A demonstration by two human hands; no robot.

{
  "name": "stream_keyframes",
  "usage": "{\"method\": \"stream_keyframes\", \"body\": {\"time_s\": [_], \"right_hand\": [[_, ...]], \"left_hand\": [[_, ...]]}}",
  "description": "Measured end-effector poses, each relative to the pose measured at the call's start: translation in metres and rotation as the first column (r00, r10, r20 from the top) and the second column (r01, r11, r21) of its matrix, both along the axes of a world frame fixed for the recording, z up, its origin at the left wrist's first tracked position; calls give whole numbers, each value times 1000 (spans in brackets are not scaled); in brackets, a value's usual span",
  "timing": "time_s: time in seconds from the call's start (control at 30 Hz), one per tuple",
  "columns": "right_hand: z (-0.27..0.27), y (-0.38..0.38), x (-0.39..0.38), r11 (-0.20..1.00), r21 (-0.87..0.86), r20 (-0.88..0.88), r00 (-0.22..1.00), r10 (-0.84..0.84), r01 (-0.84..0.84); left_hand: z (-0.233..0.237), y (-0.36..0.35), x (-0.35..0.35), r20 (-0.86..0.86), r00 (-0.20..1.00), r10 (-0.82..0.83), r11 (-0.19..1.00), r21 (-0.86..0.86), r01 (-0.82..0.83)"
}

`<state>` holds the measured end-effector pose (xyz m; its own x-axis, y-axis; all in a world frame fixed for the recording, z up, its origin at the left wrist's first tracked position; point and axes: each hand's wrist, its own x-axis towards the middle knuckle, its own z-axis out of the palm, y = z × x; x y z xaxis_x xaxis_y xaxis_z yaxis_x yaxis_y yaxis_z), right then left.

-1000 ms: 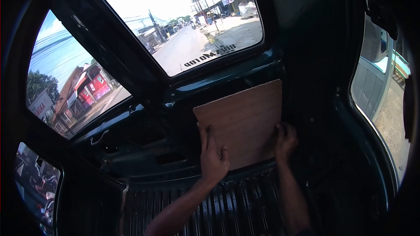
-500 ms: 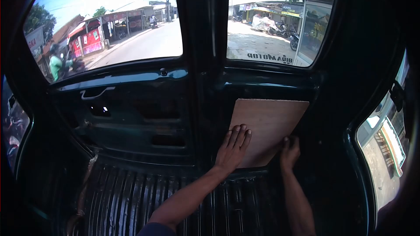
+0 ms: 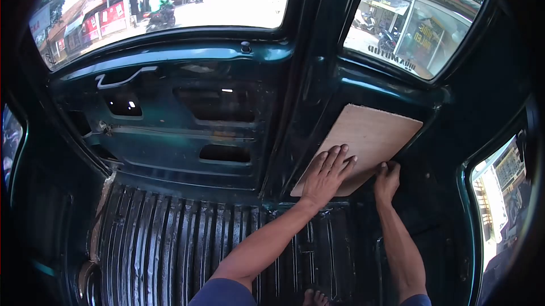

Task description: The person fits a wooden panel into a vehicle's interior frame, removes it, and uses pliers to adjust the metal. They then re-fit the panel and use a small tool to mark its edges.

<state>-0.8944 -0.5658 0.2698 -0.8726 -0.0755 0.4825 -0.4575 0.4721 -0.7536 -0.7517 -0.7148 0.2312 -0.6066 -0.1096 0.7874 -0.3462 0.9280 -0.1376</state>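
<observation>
A thin, pale wooden board (image 3: 377, 136) leans at a tilt against the dark green door panel on the right, under the smaller window. My left hand (image 3: 328, 176) lies flat on its lower left face with the fingers spread. At the board's lower right edge, my right hand (image 3: 387, 181) is closed, its fingers curled and the fingertips at the edge. How much of the board sits inside that grip is hidden.
To the left stands a door panel (image 3: 187, 127) with cut-out holes and a bent metal handle (image 3: 125, 76). Below is a ribbed metal floor (image 3: 181, 243), with a bare foot (image 3: 316, 297) at the bottom. Windows face a street with a motorbike rider (image 3: 160, 8).
My view has tipped down and turned, showing more of the floor and a foot. Both hands stay at the board, which now looks more slanted. Outside, the rider has moved right.
</observation>
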Motion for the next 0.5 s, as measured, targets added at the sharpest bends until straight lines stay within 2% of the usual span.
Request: {"method": "stream_keyframes", "body": {"time_s": [0.03,0.1,0.13,0.2,0.27,0.33,0.4,0.47,0.5], "right_hand": [[-2,-1,4,1000,0,7,1000,-2,2],[-9,-4,15,989,-131,-62,996,62,-70],[-15,-4,15,989,-142,-53,998,41,-48],[-27,-4,11,966,-210,-118,985,129,-152],[-23,-6,21,950,-262,-75,985,155,-169],[-34,-8,21,952,-243,-125,980,157,-184],[-34,-1,38,985,-31,-258,954,154,-168],[-43,-5,54,970,63,-214,946,243,-235],[-42,-8,62,962,27,-146,951,274,-273]], "left_hand": [[1,-1,1,18,1000,17,1000,-23,-17],[2,-3,4,47,999,18,998,-62,-15],[5,-4,6,94,995,-35,999,18,33],[18,-6,10,140,982,-130,983,144,110],[20,-5,8,189,979,-83,991,122,60],[22,-5,8,250,967,-45,995,99,21],[13,-5,2,275,961,2,995,99,-30],[10,-3,3,262,963,-66,980,199,13],[8,-1,2,279,956,-96,982,182,46]]}}
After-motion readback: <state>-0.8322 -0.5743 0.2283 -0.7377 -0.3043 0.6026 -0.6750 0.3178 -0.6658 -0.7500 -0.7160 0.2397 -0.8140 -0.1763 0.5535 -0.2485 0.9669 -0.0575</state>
